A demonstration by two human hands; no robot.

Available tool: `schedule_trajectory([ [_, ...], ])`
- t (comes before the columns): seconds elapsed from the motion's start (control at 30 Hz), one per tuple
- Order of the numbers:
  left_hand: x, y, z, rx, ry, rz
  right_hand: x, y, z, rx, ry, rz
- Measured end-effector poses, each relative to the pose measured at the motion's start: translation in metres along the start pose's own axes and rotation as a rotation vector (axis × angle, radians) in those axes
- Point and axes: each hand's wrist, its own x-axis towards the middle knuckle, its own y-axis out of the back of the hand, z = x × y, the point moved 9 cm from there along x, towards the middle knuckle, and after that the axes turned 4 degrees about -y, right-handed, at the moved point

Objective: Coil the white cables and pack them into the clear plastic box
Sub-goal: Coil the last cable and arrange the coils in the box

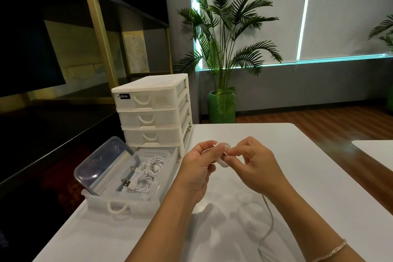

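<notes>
On the white worktop [297,176] the person holds a small coil of white cable [222,153] in the air between both hands. The left hand [198,168] pinches the coil with thumb and fingers curled on it, and the right hand [254,164] pinches its other side; the loose end of this cable hangs down under the right wrist to the worktop. To the left, a pulled-out drawer [119,204] lies on the worktop, and inside it stands the clear plastic box [148,176], open. In the box lie several coiled white cables [144,174] with USB plugs showing. The clear lid [100,166] leans tilted at the left side of the box. Just behind is a white drawer unit [153,110] with three closed drawers.
</notes>
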Motion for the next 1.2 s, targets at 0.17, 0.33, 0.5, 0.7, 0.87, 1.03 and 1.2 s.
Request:
schedule_trajectory([
  [0.17,-0.001,0.001,0.007,0.011,-0.035,-0.026,0.001,-0.003,0.002,0.046,-0.054,-0.024],
  [0.33,-0.002,0.003,0.018,0.286,-0.165,0.026,-0.001,-0.006,0.013,0.299,-0.201,-0.083],
  [0.5,-0.008,-0.003,0.033,0.691,-0.371,0.082,-0.001,-0.008,0.023,0.429,-0.313,-0.066],
  [0.7,-0.011,-0.007,0.037,0.867,-0.457,0.121,-0.002,0.005,0.026,0.394,-0.316,0.029],
  [0.87,-0.006,0.017,0.038,0.871,-0.448,0.236,-0.001,0.010,0.021,0.430,-0.299,0.037],
  [1.03,-0.002,0.024,0.032,0.906,-0.423,0.259,0.001,0.021,0.017,0.442,-0.242,0.082],
  [1.2,-0.002,0.021,0.031,0.951,-0.428,0.265,0.001,0.025,0.015,0.398,-0.199,0.119],
])
